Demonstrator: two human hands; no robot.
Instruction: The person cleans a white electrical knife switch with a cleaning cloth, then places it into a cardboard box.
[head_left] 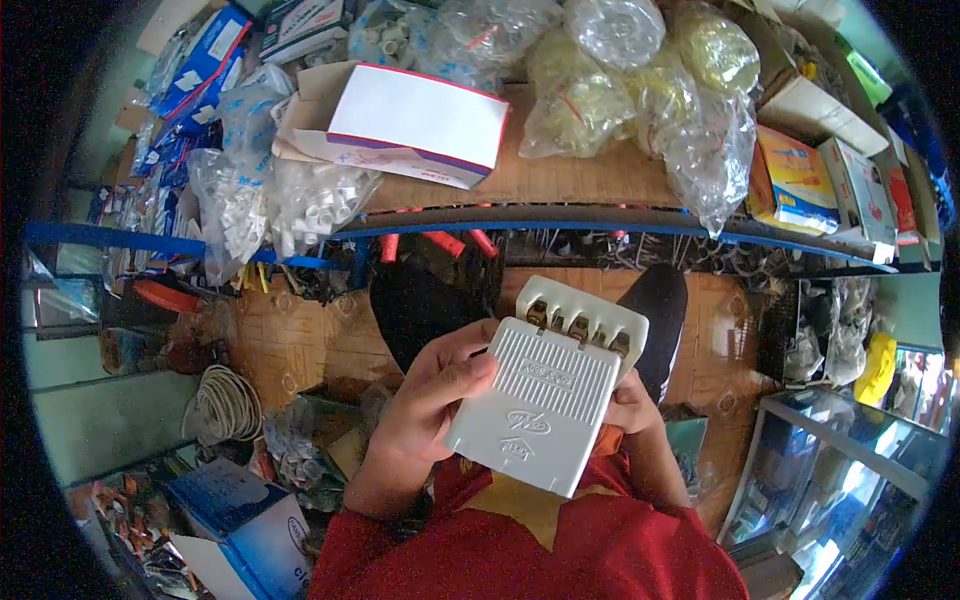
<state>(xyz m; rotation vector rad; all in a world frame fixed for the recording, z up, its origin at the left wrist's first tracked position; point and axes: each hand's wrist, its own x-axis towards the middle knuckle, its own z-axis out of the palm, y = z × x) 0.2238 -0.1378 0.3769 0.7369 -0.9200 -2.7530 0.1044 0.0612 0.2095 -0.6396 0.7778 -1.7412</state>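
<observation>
A white electrical knife switch (pixel 540 400) is held up in front of my chest. It has a ribbed cover, raised lettering with an arrow, and brass terminals in slots along its far edge. My left hand (pixel 440 390) is closed on its left side, thumb on the front face and the other fingers behind. On the right edge my right hand (pixel 630 402) grips it, with part of the fingers hidden behind the switch. The switch is tilted, its terminal end pointing away from me.
Ahead, a wooden shelf (pixel 540 180) with a blue edge carries an open white box (pixel 415 120), bags of white fittings (pixel 325 200) and yellowish plastic bags (pixel 575 95). Coiled cable (pixel 225 405) and a blue-white box (pixel 240 520) are at left. A glass display case (pixel 830 490) stands right.
</observation>
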